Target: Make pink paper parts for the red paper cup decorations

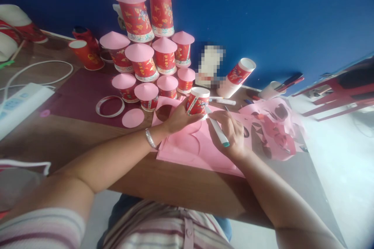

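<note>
My left hand (pixel 181 117) is wrapped round a red paper cup (pixel 198 103) with a white rim. In my right hand (pixel 232 130) is a white marker (pixel 216 130) with a green end, its tip at the cup's lower side. Under both hands lie pink paper sheets (pixel 181 151) marked with round outlines. To the left of the cup stand several red cups topped with pink paper cones, such as the near cone (pixel 146 91). A flat pink paper disc (pixel 133 118) rests beside them.
A white ring (pixel 110 106) lies on the dark red mat (pixel 76 101). Further left are a power strip (pixel 26 105) and its white cable. A stack of cups (pixel 238 77) leans behind my hands. Cut pink scraps (pixel 276 134) and a cup of pens (pixel 271 90) are at the right.
</note>
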The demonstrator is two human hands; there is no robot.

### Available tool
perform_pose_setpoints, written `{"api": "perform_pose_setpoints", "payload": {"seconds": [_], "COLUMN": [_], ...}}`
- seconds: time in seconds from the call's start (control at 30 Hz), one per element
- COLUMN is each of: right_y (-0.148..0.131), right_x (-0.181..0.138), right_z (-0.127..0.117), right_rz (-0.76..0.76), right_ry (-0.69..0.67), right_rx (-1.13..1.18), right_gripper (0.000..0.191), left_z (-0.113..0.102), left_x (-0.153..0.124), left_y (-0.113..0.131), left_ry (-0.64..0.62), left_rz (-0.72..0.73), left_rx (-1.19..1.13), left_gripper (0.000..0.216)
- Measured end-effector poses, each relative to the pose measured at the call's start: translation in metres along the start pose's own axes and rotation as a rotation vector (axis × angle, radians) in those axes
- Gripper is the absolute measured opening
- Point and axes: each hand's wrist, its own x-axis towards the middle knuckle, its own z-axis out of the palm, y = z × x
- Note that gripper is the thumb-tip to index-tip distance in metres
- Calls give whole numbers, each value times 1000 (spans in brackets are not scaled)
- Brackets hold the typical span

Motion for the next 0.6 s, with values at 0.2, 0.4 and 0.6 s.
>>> {"api": "perform_pose_setpoints", "payload": {"seconds": [0.2, 0.4, 0.6], "right_y": [1, 2, 2], "right_x": [-2, -1, 0], "right_z": [1, 0, 0], "right_rz": [13, 49, 62], "right_ry": [6, -9, -14], "right_rx": [-31, -31, -35], "right_gripper": [31, 31, 31], "left_z": [1, 1, 1], "left_x": [-2, -2, -3], "left_y": [1, 1, -1], "left_ry": [26, 43, 54], "left_rz": [-33, -45, -48], "left_rx": [-11, -45, -55], "left_gripper": [81, 77, 79]}}
